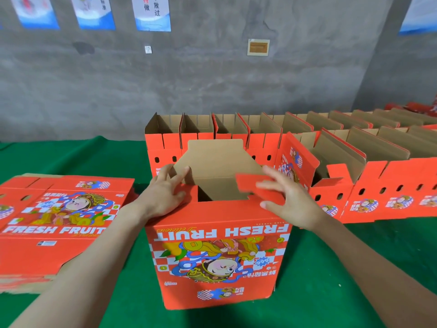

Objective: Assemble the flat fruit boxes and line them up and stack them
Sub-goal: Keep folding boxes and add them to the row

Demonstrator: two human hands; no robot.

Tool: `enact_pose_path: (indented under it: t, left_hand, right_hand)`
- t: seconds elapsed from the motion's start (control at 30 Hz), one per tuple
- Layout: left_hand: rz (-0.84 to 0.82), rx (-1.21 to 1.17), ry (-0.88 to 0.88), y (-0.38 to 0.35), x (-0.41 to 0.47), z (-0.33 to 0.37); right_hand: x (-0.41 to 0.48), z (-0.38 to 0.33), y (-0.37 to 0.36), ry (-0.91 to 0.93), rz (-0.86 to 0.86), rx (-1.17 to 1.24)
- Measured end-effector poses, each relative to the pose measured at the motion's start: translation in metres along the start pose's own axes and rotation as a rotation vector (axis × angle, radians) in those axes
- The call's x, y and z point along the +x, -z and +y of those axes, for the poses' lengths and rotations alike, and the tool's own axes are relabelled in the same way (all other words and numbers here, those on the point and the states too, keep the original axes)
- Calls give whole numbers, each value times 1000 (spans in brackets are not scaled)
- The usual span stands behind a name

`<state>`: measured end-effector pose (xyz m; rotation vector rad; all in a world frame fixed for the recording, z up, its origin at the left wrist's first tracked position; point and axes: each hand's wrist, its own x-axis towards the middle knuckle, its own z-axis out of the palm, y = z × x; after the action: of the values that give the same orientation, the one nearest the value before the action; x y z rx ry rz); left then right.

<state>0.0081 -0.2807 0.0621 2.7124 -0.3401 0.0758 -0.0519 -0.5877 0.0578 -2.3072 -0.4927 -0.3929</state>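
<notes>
- The box being put together stands on the green table cover right in front of the person. Its print is upside down and its top is open. The inside bottom is hidden by the near wall.
- Its brown rear flap stands upright and covers part of the boxes behind it.
- The left hand lies on the left flap at the box's top corner. The fingers are stretched out and relaxed, not closed round it, and the flap is largely covered by the hand.
- The right hand pinches the right flap, with fingers along its upper edge and thumb at its lower edge. The flap's hinge is hidden behind the hand.
- A stack of flat boxes lies just left of the box. It is cut off at the frame's left edge.
- A back row of open boxes stands behind, and a nearer row runs off the right edge.
- Red shapes far right are too blurred to identify.
- On the grey wall, the posters are cropped at the top.
</notes>
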Motion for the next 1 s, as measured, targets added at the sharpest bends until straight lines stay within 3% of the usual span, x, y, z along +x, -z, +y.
enact_pose_path:
  t: [0.13,0.23,0.43,0.63,0.77,0.87,0.93,1.0]
  left_hand:
    - [19,-3,-30,0,-1,3]
    - [139,-70,-143,0,-3,3]
    - [381,-319,-273,4,-14,7]
    - [176,-435,-156,8,-18,14]
    - [20,-194,-102,5,-12,13]
    - [-23,-187,-15,7,-11,14]
    - [-43,-115,0,7,-9,14]
    - [-82,-45,23,9,-6,16]
  right_hand:
    - [-7,5,1,3,-22,-93]
    - [-9,2,0,17,-8,-86]
    - [-15,1,-10,101,207,-78]
    - [-19,2,-14,245,329,-156]
    - [-17,-2,-3,137,217,-88]
    - [-2,-10,9,33,158,6]
    - [16,-11,11,0,91,-80]
    - [33,-8,11,-71,-82,-209]
